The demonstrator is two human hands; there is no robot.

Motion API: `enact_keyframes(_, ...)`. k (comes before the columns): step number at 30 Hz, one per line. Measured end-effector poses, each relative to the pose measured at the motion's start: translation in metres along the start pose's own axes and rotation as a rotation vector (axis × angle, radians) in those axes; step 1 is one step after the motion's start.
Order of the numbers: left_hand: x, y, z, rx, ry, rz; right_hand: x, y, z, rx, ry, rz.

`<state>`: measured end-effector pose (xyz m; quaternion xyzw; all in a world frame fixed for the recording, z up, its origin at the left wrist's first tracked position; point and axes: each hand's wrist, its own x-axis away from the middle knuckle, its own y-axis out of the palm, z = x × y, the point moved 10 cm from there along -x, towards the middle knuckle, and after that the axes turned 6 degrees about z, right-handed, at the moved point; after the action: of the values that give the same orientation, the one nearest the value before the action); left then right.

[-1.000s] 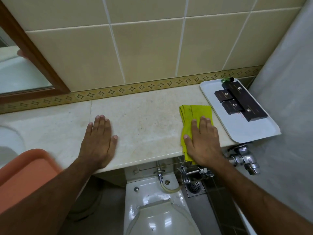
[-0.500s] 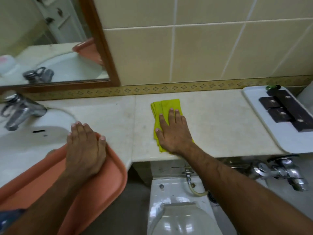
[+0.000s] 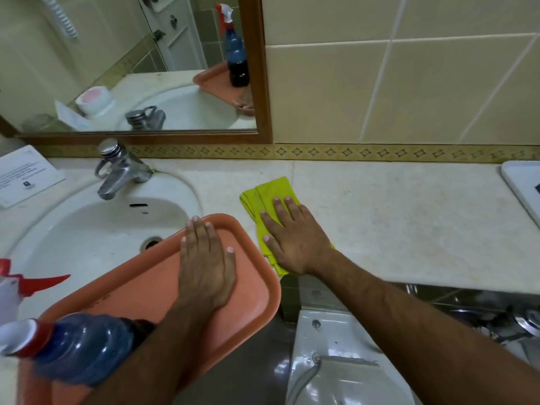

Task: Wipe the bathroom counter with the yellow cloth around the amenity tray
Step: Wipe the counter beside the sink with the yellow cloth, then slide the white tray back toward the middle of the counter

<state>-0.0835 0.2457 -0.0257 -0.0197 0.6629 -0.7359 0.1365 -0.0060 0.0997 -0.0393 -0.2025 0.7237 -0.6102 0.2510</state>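
My right hand (image 3: 295,238) lay flat, palm down, on the yellow cloth (image 3: 267,197), fingers extended and only slightly apart, pinching nothing. The cloth was folded into a long strip on the cream marble counter (image 3: 394,217), running from mid-depth towards the front edge, with its near end tucked under my palm and a corner showing by my wrist. It sat just to the right of the sink basin (image 3: 87,229) and just beside the rim of the orange tray (image 3: 251,290), though I could not tell whether cloth and tray touched. My left hand (image 3: 206,258) rested flat inside that orange tray, fingers straight and close together, thumb out to the side, gripping nothing. The tray sat over the front part of the basin and jutted past the counter's front edge. At its near left end stood a blue spray bottle (image 3: 79,346) with a red and white trigger head, blurred from being close to the camera. The white amenity tray (image 3: 523,188) showed only as a corner at the far right edge of the counter, well apart from the cloth. A chrome faucet (image 3: 117,171) stood behind the basin, a printed white card (image 3: 26,173) lay at the left, and a wood-framed mirror (image 3: 257,68) hung above. Below the counter I saw the white toilet cistern (image 3: 336,361).
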Motion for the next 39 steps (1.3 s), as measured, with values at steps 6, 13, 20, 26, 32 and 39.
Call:
enact_keyframes(6, 0.003, -0.002, -0.005, -0.025, -0.031, -0.058, 0.006, -0.011, -0.005, -0.115, -0.024, -0.050)
enact_keyframes(13, -0.024, -0.031, 0.034, -0.112, -0.006, -0.070, 0.122, -0.070, 0.057, -0.406, 0.010, -0.094)
enact_keyframes(20, -0.074, -0.049, 0.307, 0.089, 0.362, 0.091, 0.330, -0.159, 0.277, -0.516, 1.146, 0.671)
enact_keyframes(26, -0.091, 0.005, 0.552, 0.202, 0.464, -0.013, 0.448, -0.112, 0.381, -0.698, 1.707, 0.702)
enact_keyframes(32, -0.129, 0.057, 0.613, 0.180, 0.285, -0.203, 0.458, -0.076, 0.405, -0.841, 1.777, 0.688)
enact_keyframes(39, -0.145, 0.067, 0.611, 0.313, 0.133, -0.181, 0.456, -0.085, 0.419, -0.744, 1.774, 0.501)
